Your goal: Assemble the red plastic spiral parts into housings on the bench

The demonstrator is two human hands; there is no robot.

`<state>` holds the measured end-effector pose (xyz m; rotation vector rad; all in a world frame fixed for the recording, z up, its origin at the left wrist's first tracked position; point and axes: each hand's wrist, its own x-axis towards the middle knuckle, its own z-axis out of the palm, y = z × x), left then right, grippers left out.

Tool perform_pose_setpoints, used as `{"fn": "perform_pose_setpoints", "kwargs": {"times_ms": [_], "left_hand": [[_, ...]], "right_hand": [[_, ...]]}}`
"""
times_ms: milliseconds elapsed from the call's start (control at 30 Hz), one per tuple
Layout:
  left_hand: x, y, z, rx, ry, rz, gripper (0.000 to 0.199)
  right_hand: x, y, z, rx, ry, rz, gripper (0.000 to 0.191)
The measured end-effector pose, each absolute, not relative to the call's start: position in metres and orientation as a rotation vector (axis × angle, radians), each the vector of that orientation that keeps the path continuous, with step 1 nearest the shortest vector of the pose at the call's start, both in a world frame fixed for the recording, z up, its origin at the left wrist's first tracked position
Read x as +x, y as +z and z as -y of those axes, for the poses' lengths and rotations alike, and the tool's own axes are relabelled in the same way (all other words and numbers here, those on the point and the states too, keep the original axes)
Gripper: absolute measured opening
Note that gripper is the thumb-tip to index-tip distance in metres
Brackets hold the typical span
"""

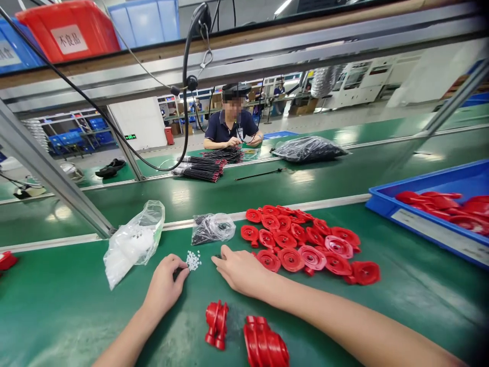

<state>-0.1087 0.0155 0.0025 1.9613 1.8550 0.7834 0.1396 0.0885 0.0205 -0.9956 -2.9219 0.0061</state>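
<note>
My left hand (pixel 167 283) has its thumb and fingers together at the left edge of a small pile of white plastic pieces (pixel 193 260). Whatever lies between those fingertips is too small to make out. To the right of the pile, my right hand (pixel 244 271) rests on the green work surface with bent fingers, beside some small dark bits (pixel 219 256); its grip is partly hidden. Many round red plastic parts (pixel 292 259) lie spread beyond my right forearm. Nearer to me are a short stack of red parts (pixel 216 323) and a longer red stack (pixel 265 342).
An open clear bag of white pieces (pixel 132 250) lies left, a bag of small black parts (pixel 213 228) behind the pile. A blue tray (pixel 428 204) holds red parts at right. Across the bench a person (pixel 233 125) handles black cables (pixel 204 168). A black cable (pixel 186 102) hangs overhead.
</note>
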Motion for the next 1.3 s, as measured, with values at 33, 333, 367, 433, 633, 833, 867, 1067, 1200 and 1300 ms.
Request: {"fn": "perform_pose_setpoints", "kwargs": {"times_ms": [33, 333, 367, 433, 633, 833, 867, 1067, 1200, 1300], "left_hand": [[-0.107, 0.003, -0.015, 1.957, 0.787, -1.860, 0.019], [-0.094, 0.001, -0.014, 1.967, 0.809, -1.899, 0.016], [-0.094, 0.002, -0.014, 1.971, 0.800, -1.897, 0.017], [-0.096, 0.005, -0.012, 1.984, 0.774, -1.882, 0.018], [-0.108, 0.016, -0.008, 2.031, 0.674, -1.749, 0.028], [-0.110, 0.021, -0.012, 1.938, 0.734, -1.724, 0.019], [-0.109, 0.021, -0.012, 1.913, 0.758, -1.718, 0.017], [-0.090, 0.009, -0.009, 1.605, 0.942, -1.601, 0.029], [-0.074, -0.001, -0.008, 1.335, 1.031, -1.487, 0.044], [-0.066, -0.002, -0.008, 1.223, 1.085, -1.423, 0.048]], "right_hand": [[0.139, 0.019, -0.088, -0.992, 0.016, 2.918, 0.022], [0.127, -0.007, -0.076, -0.820, 0.401, 2.711, 0.014], [0.126, -0.009, -0.076, -0.829, 0.469, 2.668, 0.012], [0.125, -0.012, -0.075, -0.852, 0.564, 2.596, 0.009], [0.124, -0.013, -0.075, -0.876, 0.618, 2.533, 0.008], [0.123, -0.019, -0.075, -0.880, 0.604, 2.495, 0.005], [0.123, -0.020, -0.074, -0.875, 0.610, 2.484, 0.005], [0.120, -0.019, -0.075, -0.692, 0.960, 2.194, 0.005], [0.113, -0.018, -0.076, -0.548, 1.248, 1.918, 0.009], [0.110, -0.018, -0.076, -0.503, 1.273, 1.880, 0.009]]}}
